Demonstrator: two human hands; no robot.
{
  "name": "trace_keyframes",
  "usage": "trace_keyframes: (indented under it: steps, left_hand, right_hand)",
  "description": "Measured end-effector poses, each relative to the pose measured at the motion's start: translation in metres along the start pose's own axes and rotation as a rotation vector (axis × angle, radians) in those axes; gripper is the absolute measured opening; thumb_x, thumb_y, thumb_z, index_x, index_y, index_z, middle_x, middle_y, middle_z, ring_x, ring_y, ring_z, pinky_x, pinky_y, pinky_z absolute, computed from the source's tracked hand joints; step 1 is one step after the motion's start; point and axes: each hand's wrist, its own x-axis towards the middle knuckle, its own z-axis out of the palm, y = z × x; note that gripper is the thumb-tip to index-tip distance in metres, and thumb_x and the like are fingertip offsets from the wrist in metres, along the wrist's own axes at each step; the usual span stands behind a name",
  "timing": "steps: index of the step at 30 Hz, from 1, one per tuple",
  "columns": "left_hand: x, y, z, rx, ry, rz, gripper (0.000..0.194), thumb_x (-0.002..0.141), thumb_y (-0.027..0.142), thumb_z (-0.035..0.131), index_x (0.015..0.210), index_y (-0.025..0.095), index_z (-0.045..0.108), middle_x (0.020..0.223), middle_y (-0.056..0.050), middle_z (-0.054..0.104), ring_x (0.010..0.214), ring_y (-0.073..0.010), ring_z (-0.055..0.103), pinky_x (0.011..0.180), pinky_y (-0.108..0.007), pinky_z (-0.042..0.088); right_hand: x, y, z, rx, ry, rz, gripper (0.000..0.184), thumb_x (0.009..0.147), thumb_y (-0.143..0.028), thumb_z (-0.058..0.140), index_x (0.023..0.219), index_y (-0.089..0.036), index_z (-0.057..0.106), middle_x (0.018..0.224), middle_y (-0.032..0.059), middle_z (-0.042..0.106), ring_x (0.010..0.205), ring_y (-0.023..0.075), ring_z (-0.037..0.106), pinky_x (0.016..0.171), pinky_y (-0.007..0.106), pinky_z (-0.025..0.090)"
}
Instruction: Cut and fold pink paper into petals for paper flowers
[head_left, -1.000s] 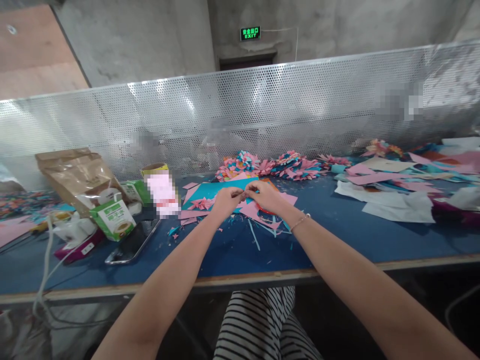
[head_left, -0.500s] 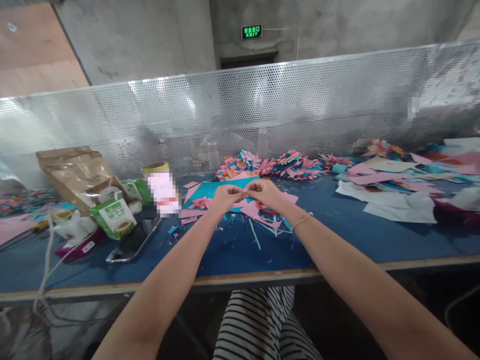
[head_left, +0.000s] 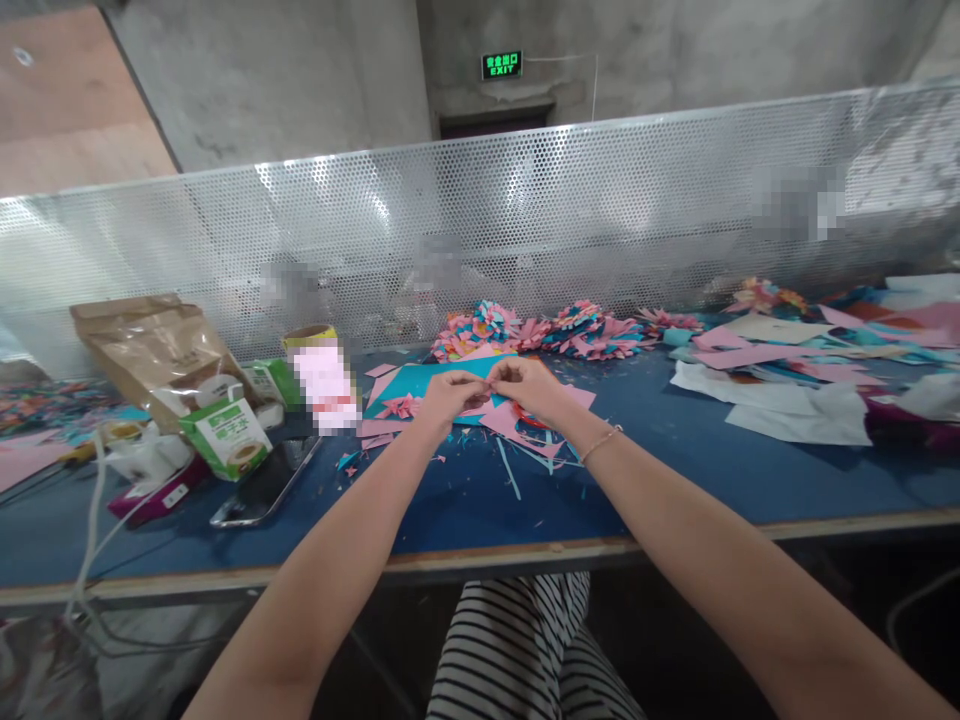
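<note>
Over the middle of the table my left hand [head_left: 451,394] and my right hand [head_left: 528,389] meet fingertip to fingertip. Both are closed in a pinch on one small piece of pink paper [head_left: 487,385], mostly covered by the fingers. Beneath them lies a sheet of blue paper [head_left: 413,380], with pink paper pieces [head_left: 504,420] around it. A pink paper flower [head_left: 401,407] rests just left of my left hand. Something red [head_left: 531,421], largely hidden, shows under my right hand. Thin paper scraps [head_left: 508,470] are scattered nearer to me.
Clusters of pink and blue paper flowers [head_left: 592,330] stand along a perforated metal screen [head_left: 637,200]. To the left are a phone [head_left: 266,485], a green-and-white packet [head_left: 229,440], a brown bag [head_left: 154,350] and a white cable [head_left: 96,500]. Paper sheets [head_left: 795,410] lie at right.
Both hands stay in nearly the same place, with the fingers shifted only slightly on the pink paper. The view has moved a touch.
</note>
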Motion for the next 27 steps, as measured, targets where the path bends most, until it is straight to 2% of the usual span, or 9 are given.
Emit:
trace_keyframes:
  steps: [6, 10, 17, 21, 27]
  left_hand:
    - [0.001, -0.001, -0.001, 0.001, -0.043, 0.037, 0.013, 0.05, 0.018, 0.067, 0.061, 0.013, 0.064, 0.058, -0.002, 0.061, 0.056, -0.0107, 0.056, 0.065, -0.029, 0.047]
    - [0.0, -0.001, 0.0, 0.017, -0.021, 0.062, 0.008, 0.051, 0.016, 0.063, 0.059, 0.013, 0.063, 0.057, -0.002, 0.061, 0.055, -0.0111, 0.056, 0.063, -0.029, 0.047]
    - [-0.006, 0.008, 0.004, -0.154, 0.039, -0.058, 0.012, 0.045, 0.015, 0.067, 0.055, 0.013, 0.061, 0.053, -0.001, 0.06, 0.051, -0.0103, 0.055, 0.06, -0.027, 0.046]
    - [-0.008, 0.012, 0.006, -0.2, 0.032, -0.043, 0.013, 0.044, 0.016, 0.068, 0.056, 0.012, 0.062, 0.053, -0.002, 0.061, 0.051, -0.0106, 0.056, 0.059, -0.026, 0.046]
    - [-0.007, 0.01, 0.004, -0.064, 0.076, 0.035, 0.011, 0.049, 0.019, 0.066, 0.057, 0.013, 0.062, 0.052, 0.0, 0.058, 0.05, -0.0103, 0.054, 0.056, -0.026, 0.045]
  right_hand:
    - [0.001, 0.002, 0.001, 0.101, -0.008, 0.015, 0.007, 0.062, -0.019, 0.055, 0.068, -0.016, 0.055, 0.067, 0.0007, 0.058, 0.064, 0.011, 0.053, 0.061, 0.025, 0.043]
    - [0.001, 0.004, 0.002, 0.125, -0.007, 0.015, 0.008, 0.06, -0.019, 0.056, 0.068, -0.016, 0.055, 0.066, 0.0002, 0.057, 0.063, 0.0111, 0.053, 0.061, 0.026, 0.043]
    - [0.0, -0.004, 0.003, 0.116, 0.032, -0.016, 0.009, 0.061, -0.022, 0.059, 0.065, -0.015, 0.057, 0.063, -0.0001, 0.056, 0.061, 0.0101, 0.05, 0.06, 0.025, 0.041]
    - [0.0, -0.003, 0.003, 0.142, 0.063, -0.049, 0.008, 0.061, -0.022, 0.06, 0.066, -0.015, 0.058, 0.063, -0.0007, 0.056, 0.061, 0.0101, 0.05, 0.062, 0.026, 0.041]
    - [0.001, 0.002, 0.003, 0.297, 0.005, 0.005, 0.009, 0.061, -0.022, 0.06, 0.069, -0.016, 0.059, 0.066, -0.0015, 0.056, 0.065, 0.0098, 0.051, 0.066, 0.026, 0.041]
